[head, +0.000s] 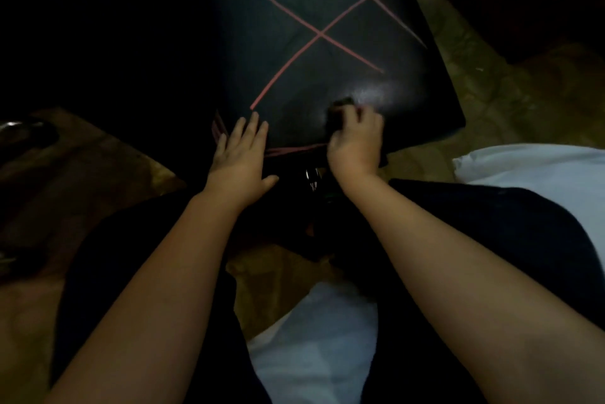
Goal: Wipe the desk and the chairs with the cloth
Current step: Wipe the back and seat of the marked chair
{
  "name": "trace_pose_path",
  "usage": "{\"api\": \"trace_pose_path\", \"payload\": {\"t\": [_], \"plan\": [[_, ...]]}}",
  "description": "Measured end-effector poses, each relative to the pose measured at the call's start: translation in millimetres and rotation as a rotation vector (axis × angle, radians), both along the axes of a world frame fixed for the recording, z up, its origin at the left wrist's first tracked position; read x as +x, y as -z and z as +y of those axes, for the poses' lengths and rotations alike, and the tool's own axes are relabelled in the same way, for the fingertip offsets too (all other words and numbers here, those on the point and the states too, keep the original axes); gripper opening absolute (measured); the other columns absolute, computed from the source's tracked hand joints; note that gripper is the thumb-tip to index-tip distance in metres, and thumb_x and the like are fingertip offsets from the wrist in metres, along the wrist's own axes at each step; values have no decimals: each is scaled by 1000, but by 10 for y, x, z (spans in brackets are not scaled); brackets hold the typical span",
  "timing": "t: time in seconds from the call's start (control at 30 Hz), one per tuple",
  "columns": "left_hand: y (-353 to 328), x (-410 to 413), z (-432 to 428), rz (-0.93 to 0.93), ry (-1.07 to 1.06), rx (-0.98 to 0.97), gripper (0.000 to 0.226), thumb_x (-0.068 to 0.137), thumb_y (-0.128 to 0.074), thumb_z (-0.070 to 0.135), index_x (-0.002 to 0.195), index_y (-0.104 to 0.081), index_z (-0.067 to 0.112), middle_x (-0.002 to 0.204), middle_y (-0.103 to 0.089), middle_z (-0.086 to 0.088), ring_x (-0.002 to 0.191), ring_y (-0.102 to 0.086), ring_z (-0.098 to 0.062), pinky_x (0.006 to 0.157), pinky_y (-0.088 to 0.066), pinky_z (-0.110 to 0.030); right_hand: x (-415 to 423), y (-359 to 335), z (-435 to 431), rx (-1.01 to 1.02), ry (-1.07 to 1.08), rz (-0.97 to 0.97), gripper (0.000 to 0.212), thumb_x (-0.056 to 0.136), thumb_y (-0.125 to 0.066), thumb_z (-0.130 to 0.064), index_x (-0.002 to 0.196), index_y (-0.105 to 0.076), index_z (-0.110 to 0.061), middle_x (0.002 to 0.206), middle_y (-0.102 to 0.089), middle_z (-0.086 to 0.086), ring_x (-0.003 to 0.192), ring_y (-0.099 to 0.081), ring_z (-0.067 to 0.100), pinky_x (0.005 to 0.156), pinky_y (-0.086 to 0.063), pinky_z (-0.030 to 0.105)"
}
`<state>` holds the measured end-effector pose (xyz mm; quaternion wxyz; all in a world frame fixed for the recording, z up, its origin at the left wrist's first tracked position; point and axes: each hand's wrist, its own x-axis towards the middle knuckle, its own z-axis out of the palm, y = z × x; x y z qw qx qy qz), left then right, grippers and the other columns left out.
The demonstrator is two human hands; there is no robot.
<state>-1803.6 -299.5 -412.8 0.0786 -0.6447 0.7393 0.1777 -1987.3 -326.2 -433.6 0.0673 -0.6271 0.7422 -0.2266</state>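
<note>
Cloth point(340, 110) in right hand point(355, 145) at chair seat point(327, 4) front edge.

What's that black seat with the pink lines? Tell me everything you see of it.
The seat is a squarish black cushion, smooth and slightly glossy like leather, with a glare spot near its front. Pink lines cross it in an X; more run along the front edge. The left hand rests flat on that edge; the right hand grips a dark cloth against its surface.

Place: appearing to be a dim indoor room, probably a home.
Seating: a black padded chair seat point(327, 76) is standing low, showing pink crossing lines point(319, 33).
Floor: brownish patterned flooring point(491, 99) is surrounding it.
</note>
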Motion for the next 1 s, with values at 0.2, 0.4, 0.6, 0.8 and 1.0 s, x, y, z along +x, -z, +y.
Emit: {"api": "trace_pose_path", "payload": {"t": [0.2, 0.4, 0.6, 0.8, 1.0], "plan": [[-4, -14, -41, 23, -19, -6, 100, 86, -68, 39, 155, -1, 15, 163, 9, -3, 150, 6, -22, 120, -5, -44, -109, -91, 48, 67, -178, -37, 34, 78, -61, -7, 111, -66, -13, 119, -53, 13, 111, -49, 31, 89, -43, 33], [-61, 1, -20, 53, -93, -5, 97, 87, -67, 40, 155, -2, 15, 163, 8, -3, 150, 4, -23, 121, -7, -42, -361, -183, 22, 160, 330, -187, 32, 83, -56, -7, 114, -63, -11, 124, -51, 15, 114, -48, 33, 97, -36, 31], [1, 63, 4, 8, -92, -4, 98, 88, -67, 38, 155, 0, 13, 163, 9, -5, 150, 6, -23, 121, -6, -39, 264, -93, 314, 122, -370, -29, 32, 81, -64, -14, 113, -63, -13, 117, -51, 12, 109, -48, 30, 88, -46, 36], [-15, 35, -29, 19, -90, -4, 99, 87, -69, 38, 155, -1, 13, 163, 8, -5, 150, 5, -24, 121, -8, -40, -397, -124, 19, 49, 337, -338, 24, 83, -61, -5, 106, -66, -10, 118, -53, 14, 105, -57, 28, 85, -32, 11], [-1, -22, -87, 38, -112, 3, 101, 86, -70, 35, 155, 0, 14, 163, 10, -4, 150, 6, -24, 120, -8, -40, 83, -47, 304, 93, 63, -161, 28, 78, -63, -5, 104, -64, -13, 113, -52, 10, 101, -56, 28, 89, -42, 29]]}}
